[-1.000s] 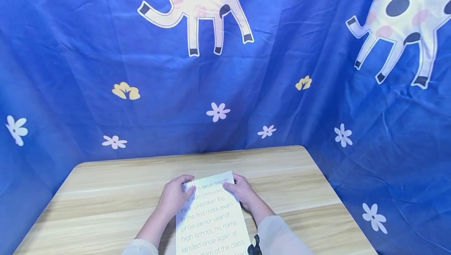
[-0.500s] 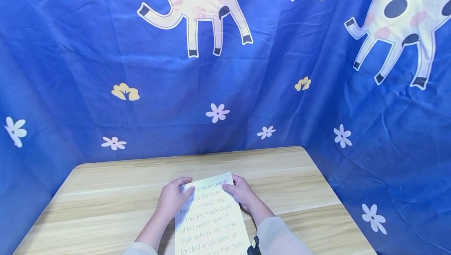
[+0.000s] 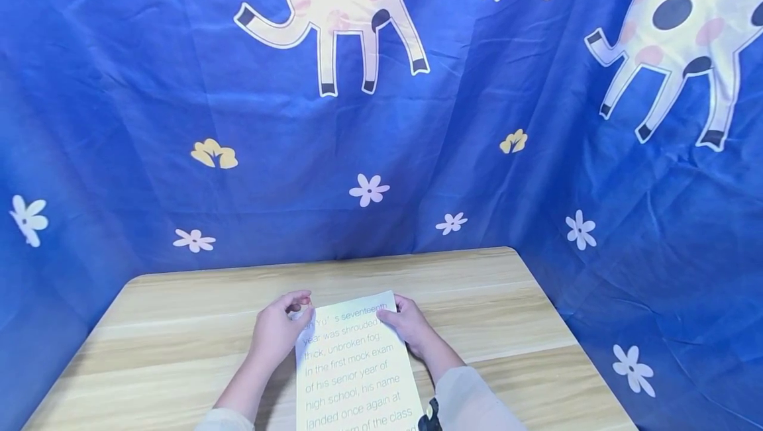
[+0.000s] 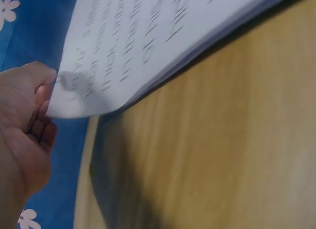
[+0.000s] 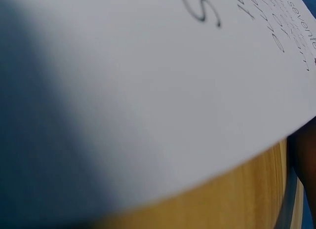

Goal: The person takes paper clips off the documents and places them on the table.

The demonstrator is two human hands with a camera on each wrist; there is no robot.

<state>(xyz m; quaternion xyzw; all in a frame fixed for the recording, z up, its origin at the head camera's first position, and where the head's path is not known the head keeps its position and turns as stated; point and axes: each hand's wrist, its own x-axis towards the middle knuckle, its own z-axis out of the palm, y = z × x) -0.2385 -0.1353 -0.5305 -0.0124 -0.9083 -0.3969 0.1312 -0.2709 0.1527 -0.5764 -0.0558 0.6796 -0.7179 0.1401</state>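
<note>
Left hand (image 3: 275,330): at the far left corner of the paper (image 3: 354,365), fingers curled, pinching a small paper clip (image 4: 60,79) at that corner; seen in the left wrist view with the clip between fingertips (image 4: 43,75) and the corner lifted off the wood.
Right hand (image 3: 406,324): on the far right edge of the paper, fingers bent over the edge and holding it down; grip hidden in the right wrist view, filled by the sheet.
Paper: printed sheets, lying lengthwise on the near middle of the table (image 3: 179,325), near end running out of the head view.
Table edges: far edge just in front of the blue curtain (image 3: 179,87); right far corner rounded, well apart from the hands.
Open room: bare wood left of the left hand, right of the right hand, and between the paper's far edge and the curtain.
Against half a second ago: left hand shifted left, off the sheet's face to its corner; first printed words now uncovered; right hand and paper unmoved.
</note>
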